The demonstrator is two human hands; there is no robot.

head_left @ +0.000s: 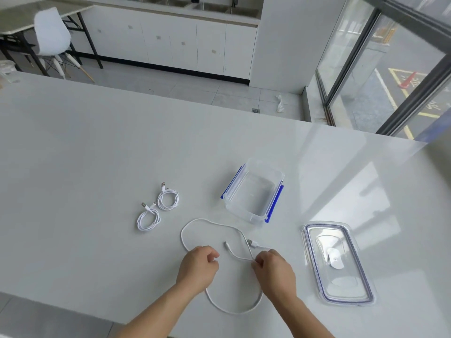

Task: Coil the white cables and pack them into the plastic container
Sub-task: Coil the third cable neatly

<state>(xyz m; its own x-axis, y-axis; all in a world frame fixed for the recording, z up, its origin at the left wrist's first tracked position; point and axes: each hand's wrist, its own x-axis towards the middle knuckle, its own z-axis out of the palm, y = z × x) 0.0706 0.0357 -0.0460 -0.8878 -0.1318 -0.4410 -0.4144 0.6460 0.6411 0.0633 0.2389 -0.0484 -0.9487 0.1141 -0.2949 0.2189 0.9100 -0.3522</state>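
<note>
The loose cable [233, 312], white and uncoiled, lies on the white table [85, 154] at 6 o'clock in the view. It forms one open arc beyond the hands and one loop between the forearms.

- USB-A plug [251, 242]: metal tip, white housing, at 12 o'clock from the right hand.
- Small connector [226, 244]: lies free between the hands.

Left hand [199, 264]: fingers curled and clasped over the cable where it runs beneath the palm.
Right hand [275, 269]: thumb and forefinger pinch the cable close to the plug end.

Two coiled cables [168, 200] [148, 218], each a tight white ring with its plug protruding, rest side by side at 10 o'clock from the hands.

The plastic container [253, 191] is clear with blue latches. It stands open at 1 o'clock, holding nothing visible. Its transparent lid [339, 262] lies flat at 3 o'clock, apart from the container.
</note>
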